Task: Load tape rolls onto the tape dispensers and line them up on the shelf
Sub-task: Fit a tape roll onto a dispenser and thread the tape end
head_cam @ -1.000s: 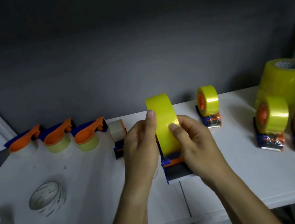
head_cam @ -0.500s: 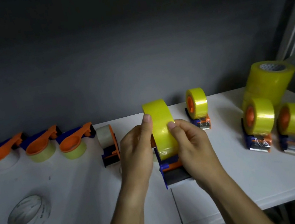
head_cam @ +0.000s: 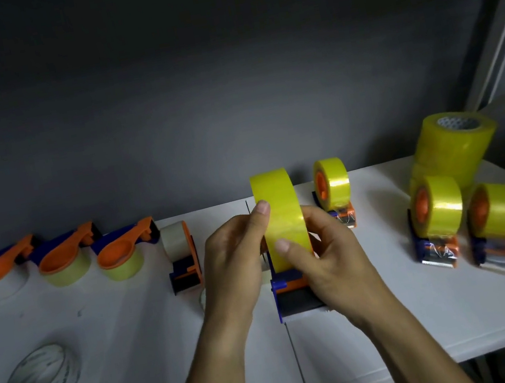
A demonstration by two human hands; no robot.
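A yellow tape roll (head_cam: 277,207) stands on edge over a blue and orange dispenser (head_cam: 291,294) at the middle of the white shelf (head_cam: 434,311). My left hand (head_cam: 233,262) grips the roll's left side, thumb on its face. My right hand (head_cam: 326,256) grips the right side, thumb pressed on the yellow band; it hides the dispenser's right half. Three loaded yellow dispensers stand behind and to the right: one (head_cam: 333,190) at the back, two (head_cam: 437,216) (head_cam: 496,222) at the right.
A stack of yellow rolls (head_cam: 452,146) stands at the back right. A small dispenser with whitish tape (head_cam: 181,254) sits left of my hands. Three orange-handled dispensers (head_cam: 60,259) line the back left. A clear roll (head_cam: 40,374) lies at the front left.
The view has shifted rightwards and closer. Both hands keep hold of the yellow roll on the dispenser; my right thumb has slid lower on the band.
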